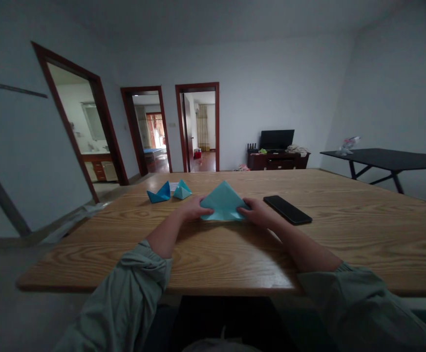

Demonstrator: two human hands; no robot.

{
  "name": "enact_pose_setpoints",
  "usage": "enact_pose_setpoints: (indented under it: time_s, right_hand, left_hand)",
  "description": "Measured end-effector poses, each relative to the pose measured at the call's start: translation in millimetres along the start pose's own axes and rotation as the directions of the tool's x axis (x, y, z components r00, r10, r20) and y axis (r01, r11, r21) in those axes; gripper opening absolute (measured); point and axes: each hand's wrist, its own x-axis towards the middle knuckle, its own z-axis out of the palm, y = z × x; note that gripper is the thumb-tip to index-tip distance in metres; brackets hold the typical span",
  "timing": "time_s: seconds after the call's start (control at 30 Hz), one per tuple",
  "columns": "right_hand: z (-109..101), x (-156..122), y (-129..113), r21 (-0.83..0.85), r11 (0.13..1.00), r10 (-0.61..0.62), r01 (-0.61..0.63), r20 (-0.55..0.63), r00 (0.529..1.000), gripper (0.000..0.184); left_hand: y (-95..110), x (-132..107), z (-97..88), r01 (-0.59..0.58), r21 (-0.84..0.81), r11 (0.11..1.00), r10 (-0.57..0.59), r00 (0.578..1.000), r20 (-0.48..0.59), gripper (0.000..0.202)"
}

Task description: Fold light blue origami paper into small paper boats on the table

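A light blue sheet of folded paper [223, 201], shaped like a triangle with its point away from me, is held just over the wooden table. My left hand [195, 209] grips its left corner, thumb on the near face. At the right corner, my right hand [252, 212] pinches the paper the same way; the fingers behind the sheet are hidden. Beyond my left hand stand a darker blue folded paper boat [159, 193] and a smaller light blue folded paper shape [182, 190].
A black phone [287, 209] lies on the wooden table [227, 264], right of my right hand. Something pale, perhaps paper, lies behind the folded shapes. A black table [392, 159] stands at the right, and a cabinet [277, 162] with a screen by the far wall.
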Motion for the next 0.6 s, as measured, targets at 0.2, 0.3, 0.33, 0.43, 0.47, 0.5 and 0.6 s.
enact_pose_setpoints:
  time_s: [0.2, 0.3, 0.33, 0.43, 0.47, 0.5, 0.6]
  right_hand:
    - [-0.3, -0.6, -1.3, 0.025, 1.000, -0.016, 0.016, 0.016, 1.000, 0.027]
    - [-2.1, -2.9, -4.6, 0.009, 1.000, -0.007, 0.007, 0.014, 1.000, 0.026]
    - [-2.7, -3.5, -5.7, 0.005, 1.000, -0.003, 0.003, 0.016, 1.000, 0.026]
    - [-3.6, -4.3, -6.9, 0.000, 1.000, 0.010, -0.010, 0.014, 1.000, 0.026]
    - [-3.5, -4.0, -6.6, 0.000, 1.000, 0.008, -0.008, 0.016, 1.000, 0.027]
    - [-3.4, -3.7, -6.2, 0.000, 1.000, 0.006, -0.006, 0.018, 1.000, 0.027]
    - [-2.8, -2.5, -4.8, -0.002, 1.000, -0.004, 0.004, 0.017, 1.000, 0.028]
  left_hand:
    - [-0.9, 0.4, 0.0, -0.033, -0.032, 0.999, 0.034, 0.999, 0.025, 0.057]
    - [-1.9, 0.7, 0.0, -0.023, -0.012, 1.000, 0.023, 0.999, 0.023, 0.056]
    - [-2.4, 0.8, 0.1, -0.018, -0.007, 1.000, 0.018, 1.000, 0.020, 0.056]
    - [-2.7, 0.5, 0.2, -0.011, 0.004, 1.000, 0.011, 1.000, -0.002, 0.056]
    - [-2.1, 0.1, 0.2, -0.007, 0.007, 1.000, 0.007, 1.000, -0.004, 0.056]
    - [-1.3, -0.3, 0.2, -0.003, 0.008, 1.000, 0.003, 1.000, -0.004, 0.055]
    - [1.5, -1.5, 0.1, -0.005, 0.006, 1.000, 0.005, 1.000, 0.016, 0.053]
